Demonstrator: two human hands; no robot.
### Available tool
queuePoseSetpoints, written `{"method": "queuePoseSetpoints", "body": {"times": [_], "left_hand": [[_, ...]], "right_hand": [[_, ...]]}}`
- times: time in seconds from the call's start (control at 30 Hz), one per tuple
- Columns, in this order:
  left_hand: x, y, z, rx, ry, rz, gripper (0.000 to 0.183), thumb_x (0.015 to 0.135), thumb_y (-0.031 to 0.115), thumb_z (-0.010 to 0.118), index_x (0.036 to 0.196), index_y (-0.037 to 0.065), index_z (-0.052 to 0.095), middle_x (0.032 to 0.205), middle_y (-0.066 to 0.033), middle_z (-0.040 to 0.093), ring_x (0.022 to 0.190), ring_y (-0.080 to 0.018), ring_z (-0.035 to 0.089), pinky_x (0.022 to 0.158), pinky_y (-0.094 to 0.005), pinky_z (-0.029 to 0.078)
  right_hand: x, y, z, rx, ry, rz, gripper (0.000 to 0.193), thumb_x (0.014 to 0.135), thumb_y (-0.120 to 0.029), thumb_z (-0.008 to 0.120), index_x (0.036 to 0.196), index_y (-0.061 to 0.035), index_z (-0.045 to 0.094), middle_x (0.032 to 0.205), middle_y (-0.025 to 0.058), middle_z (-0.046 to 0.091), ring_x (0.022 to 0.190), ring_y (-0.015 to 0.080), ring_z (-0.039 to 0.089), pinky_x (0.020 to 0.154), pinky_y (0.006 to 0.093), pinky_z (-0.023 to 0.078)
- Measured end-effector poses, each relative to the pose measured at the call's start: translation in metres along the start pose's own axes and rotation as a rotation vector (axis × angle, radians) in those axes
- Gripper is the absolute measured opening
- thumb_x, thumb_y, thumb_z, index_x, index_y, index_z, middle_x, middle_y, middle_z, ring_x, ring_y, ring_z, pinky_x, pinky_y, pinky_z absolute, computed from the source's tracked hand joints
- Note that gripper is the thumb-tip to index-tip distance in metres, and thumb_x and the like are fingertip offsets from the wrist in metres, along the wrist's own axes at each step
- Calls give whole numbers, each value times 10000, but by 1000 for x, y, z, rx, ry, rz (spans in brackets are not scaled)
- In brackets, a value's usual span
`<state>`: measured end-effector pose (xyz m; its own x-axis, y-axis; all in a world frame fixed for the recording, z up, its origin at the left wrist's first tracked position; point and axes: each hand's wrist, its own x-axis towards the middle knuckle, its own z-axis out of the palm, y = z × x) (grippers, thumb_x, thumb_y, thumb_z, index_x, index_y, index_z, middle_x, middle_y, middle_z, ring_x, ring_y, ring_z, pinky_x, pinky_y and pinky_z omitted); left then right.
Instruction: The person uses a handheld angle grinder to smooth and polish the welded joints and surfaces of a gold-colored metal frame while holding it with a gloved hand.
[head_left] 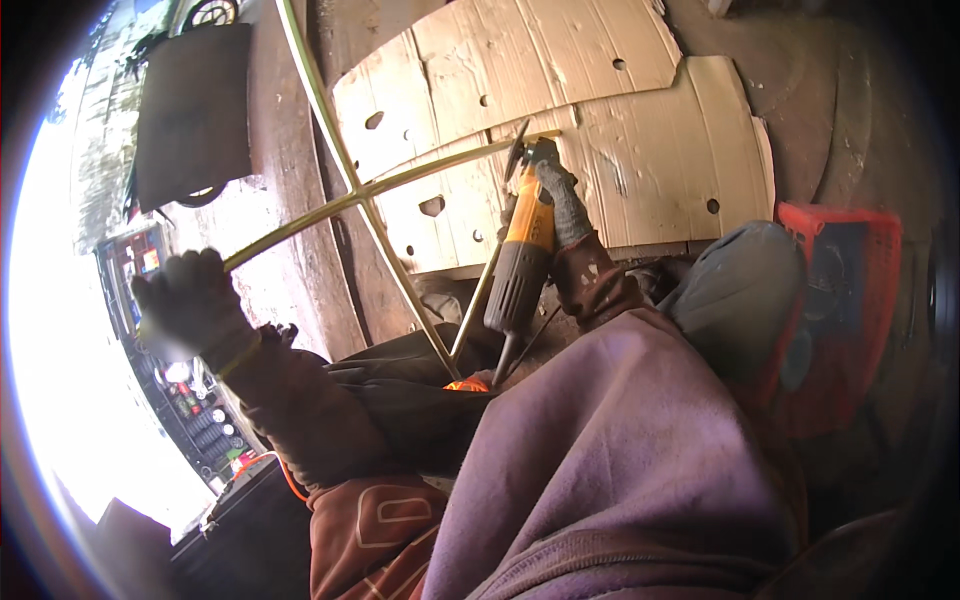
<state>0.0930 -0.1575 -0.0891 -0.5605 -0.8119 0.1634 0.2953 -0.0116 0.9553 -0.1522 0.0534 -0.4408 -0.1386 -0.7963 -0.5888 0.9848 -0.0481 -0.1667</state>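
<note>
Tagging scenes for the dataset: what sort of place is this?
Probably a small metalworking shop, perhaps open to daylight on the left: an angle grinder in the gloved right hand, crossing metal bars, and flattened cardboard spread out below.

Brown floor [800, 85] underfoot here, dull and scuffed, and two flattened tan cardboard sheets [660, 150] lie on it, long edges together, a few ragged holes in them. A red plastic crate [855, 214] sits over to the right. Crossed metal bars [362, 192] span the cardboard; whether they touch it, I can't tell.
</note>
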Motion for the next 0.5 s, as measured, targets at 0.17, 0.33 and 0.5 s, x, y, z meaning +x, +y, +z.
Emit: {"method": "queuePoseSetpoints", "body": {"times": [0.17,0.33,0.5], "left_hand": [[47,8,37,-1,-101,25,537,1036,392,320,532,207,304,519,23,275,459,-149,275,490,-339,295],[78,22,161,252,393,108,496,1056,388,322,642,137,427,597,-29,420,546,-212,442,743,-413,525],[89,29,173,47,-701,-11,519,1026,458,352,580,198,300,476,47,233,410,-151,253,427,-357,272]], "right_hand": [[-64,-14,67,-100,-179,-122,507,885,-510,628,1084,-48,571,776,125,664,640,273,687,594,426,588],[-88,-70,68,95,-206,-187,569,872,-604,582,1088,-79,553,790,118,648,622,265,647,576,450,566],[-86,-117,27,103,-114,-465,483,893,-550,560,1159,-148,543,753,147,650,569,296,641,558,459,573]]}}
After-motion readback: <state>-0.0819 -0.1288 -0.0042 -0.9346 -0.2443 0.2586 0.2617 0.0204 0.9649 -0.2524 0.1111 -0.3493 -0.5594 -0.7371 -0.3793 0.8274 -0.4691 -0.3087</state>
